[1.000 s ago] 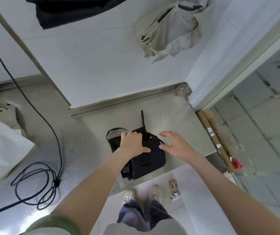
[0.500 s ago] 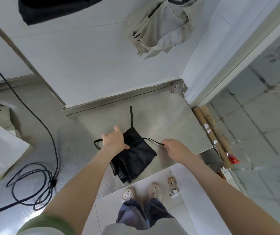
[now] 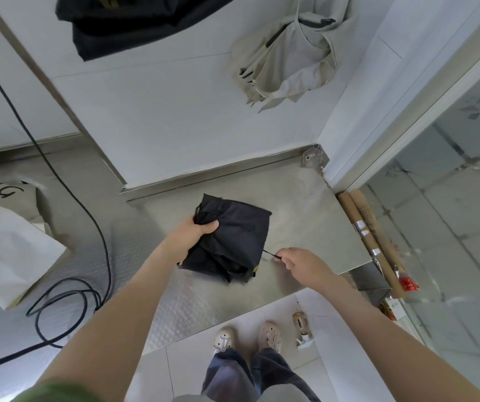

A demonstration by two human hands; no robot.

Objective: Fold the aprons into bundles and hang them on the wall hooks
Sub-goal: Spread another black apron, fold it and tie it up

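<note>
My left hand point(image 3: 195, 233) clutches the folded black apron point(image 3: 241, 236); my right hand point(image 3: 299, 264), at its four o'clock, pinches the strap point(image 3: 269, 253). Next, I'd wind it round.

there are three aprons: one black bundle point(image 3: 233, 239) in the middle, one black apron point(image 3: 134, 21) far up on the left, and one tan apron point(image 3: 288, 53) far up on the right. one thin string point(image 3: 269, 253) comes off the bundle. there are two hands, a left hand point(image 3: 192, 236) and a right hand point(image 3: 302, 262). there are two shoes point(image 3: 270, 338), one long black cable point(image 3: 69, 185), one white bag point(image 3: 9, 250) on the left and two brown tubes point(image 3: 368, 245) on the right.
</note>
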